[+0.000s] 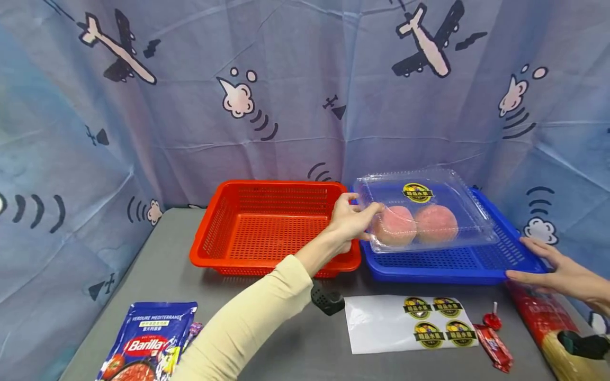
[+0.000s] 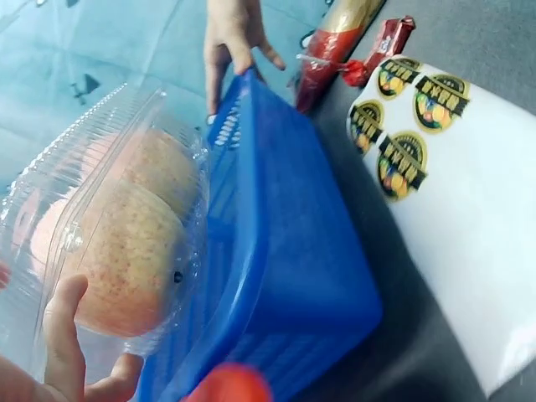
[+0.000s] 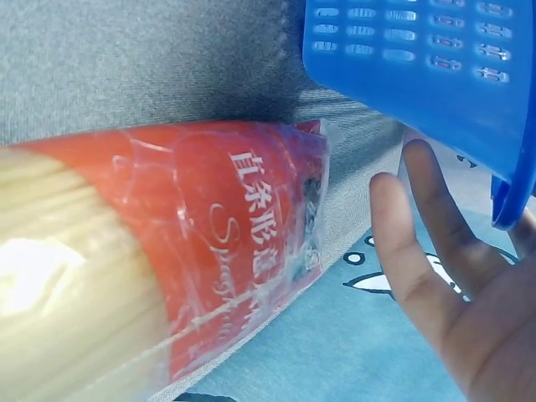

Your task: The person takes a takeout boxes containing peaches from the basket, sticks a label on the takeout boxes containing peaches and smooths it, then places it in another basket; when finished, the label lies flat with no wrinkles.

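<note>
My left hand (image 1: 351, 219) holds a clear plastic clamshell box (image 1: 457, 211) by its left end, thumb on top. Two round pink-and-yellow apples (image 1: 436, 224) lie inside, and a black-and-yellow sticker (image 1: 417, 192) is on the lid. The box is tilted over the blue basket (image 1: 443, 274), overlapping much of its inside in the head view. At that basket's right front corner is my right hand (image 1: 557, 267), fingers extended along the rim and thumb stretched toward the front wall. In the right wrist view, straight fingers (image 3: 402, 243) show beside the basket's side.
A red basket (image 1: 276, 238) stands left of the blue one. In front lie a white sticker sheet (image 1: 376, 323), a lollipop (image 1: 492, 320) and a red-wrapped candy (image 1: 495, 346). A spaghetti pack (image 3: 209, 226) lies at right, a blue Barilla pouch (image 1: 145, 344) at left. A patterned curtain (image 1: 295, 95) hangs behind.
</note>
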The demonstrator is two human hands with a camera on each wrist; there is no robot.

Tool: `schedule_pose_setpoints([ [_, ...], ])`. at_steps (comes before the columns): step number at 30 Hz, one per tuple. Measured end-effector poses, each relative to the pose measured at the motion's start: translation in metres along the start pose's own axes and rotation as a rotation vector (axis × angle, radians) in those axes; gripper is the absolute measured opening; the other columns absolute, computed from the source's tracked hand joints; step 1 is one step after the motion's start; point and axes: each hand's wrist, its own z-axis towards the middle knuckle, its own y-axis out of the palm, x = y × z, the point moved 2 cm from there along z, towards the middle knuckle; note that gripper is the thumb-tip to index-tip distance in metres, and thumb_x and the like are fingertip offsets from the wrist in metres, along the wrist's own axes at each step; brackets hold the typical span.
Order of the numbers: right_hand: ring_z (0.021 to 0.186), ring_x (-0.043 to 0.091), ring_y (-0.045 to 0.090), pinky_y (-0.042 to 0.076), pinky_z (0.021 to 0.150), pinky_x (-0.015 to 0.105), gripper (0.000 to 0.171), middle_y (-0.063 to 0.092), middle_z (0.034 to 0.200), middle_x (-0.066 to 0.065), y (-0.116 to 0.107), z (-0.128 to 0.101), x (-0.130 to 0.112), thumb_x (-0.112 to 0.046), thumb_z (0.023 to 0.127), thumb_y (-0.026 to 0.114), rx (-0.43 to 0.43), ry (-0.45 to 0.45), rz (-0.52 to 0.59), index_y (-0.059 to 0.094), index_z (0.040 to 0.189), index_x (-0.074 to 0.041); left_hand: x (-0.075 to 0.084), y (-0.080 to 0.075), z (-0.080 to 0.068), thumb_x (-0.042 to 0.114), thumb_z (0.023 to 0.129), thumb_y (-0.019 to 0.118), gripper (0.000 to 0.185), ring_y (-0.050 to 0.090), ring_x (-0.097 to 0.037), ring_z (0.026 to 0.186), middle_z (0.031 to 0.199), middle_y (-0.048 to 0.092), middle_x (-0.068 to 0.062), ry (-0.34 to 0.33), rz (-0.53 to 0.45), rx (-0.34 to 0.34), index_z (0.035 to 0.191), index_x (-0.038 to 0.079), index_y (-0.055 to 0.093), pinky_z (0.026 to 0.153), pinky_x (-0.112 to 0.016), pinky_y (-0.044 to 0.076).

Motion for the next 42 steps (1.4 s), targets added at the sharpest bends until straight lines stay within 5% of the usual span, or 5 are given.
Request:
schedule_pose_setpoints([
  [13, 0.109, 0.072, 0.026, 0.056, 0.078, 0.063, 0.113, -0.037, 0.147, 0.047, 0.000, 0.004, 0.010, -0.055, 0.102, 0.054, 0.004, -0.011, 0.020, -0.026, 0.150, 0.007, -0.029, 0.049, 0.005, 0.021, 0.087, 0.075, 0.068, 0.069, -0.026, 0.070, 0.131, 0.058, -0.016, -0.025, 0.192, 0.070, 0.146, 0.013, 0.043, 0.057, -0.039, 0.062],
  [18, 0.109, 0.073, 0.026, 0.055, 0.078, 0.064, 0.113, -0.037, 0.147, 0.046, 0.000, 0.005, 0.011, -0.054, 0.102, 0.055, 0.004, -0.021, 0.018, -0.027, 0.151, 0.007, -0.032, 0.053, 0.007, 0.023, 0.086, 0.076, 0.069, 0.068, -0.030, 0.095, 0.132, 0.062, -0.016, -0.024, 0.283, 0.114, 0.147, 0.011, 0.045, 0.053, -0.035, 0.060],
  [26, 0.109, 0.072, 0.032, 0.056, 0.079, 0.063, 0.112, -0.036, 0.148, 0.047, 0.000, 0.003, 0.006, -0.050, 0.102, 0.056, 0.002, -0.037, 0.015, -0.027, 0.150, 0.009, -0.028, 0.056, 0.004, 0.032, 0.092, 0.072, 0.083, 0.043, -0.028, 0.149, 0.160, 0.046, -0.007, -0.022, 0.486, 0.089, 0.161, 0.009, 0.030, 0.126, -0.042, 0.033],
  [38, 0.108, 0.073, 0.034, 0.057, 0.080, 0.063, 0.113, -0.033, 0.147, 0.050, 0.000, 0.001, 0.007, -0.053, 0.102, 0.055, -0.003, -0.006, 0.022, -0.027, 0.150, 0.008, -0.027, 0.053, 0.000, 0.026, 0.074, 0.091, 0.106, 0.033, -0.030, 0.155, 0.164, 0.038, -0.017, 0.104, 0.707, -0.177, 0.160, 0.004, 0.031, 0.125, -0.037, 0.035],
  [42, 0.108, 0.073, 0.034, 0.057, 0.081, 0.063, 0.111, -0.031, 0.146, 0.051, 0.001, 0.001, 0.006, -0.052, 0.103, 0.054, -0.005, -0.019, 0.021, -0.027, 0.150, 0.008, -0.026, 0.049, 0.000, 0.023, 0.076, 0.089, 0.088, 0.056, -0.024, 0.135, 0.148, 0.058, -0.014, 0.115, 0.709, -0.201, 0.150, 0.001, 0.046, 0.108, -0.027, 0.050],
])
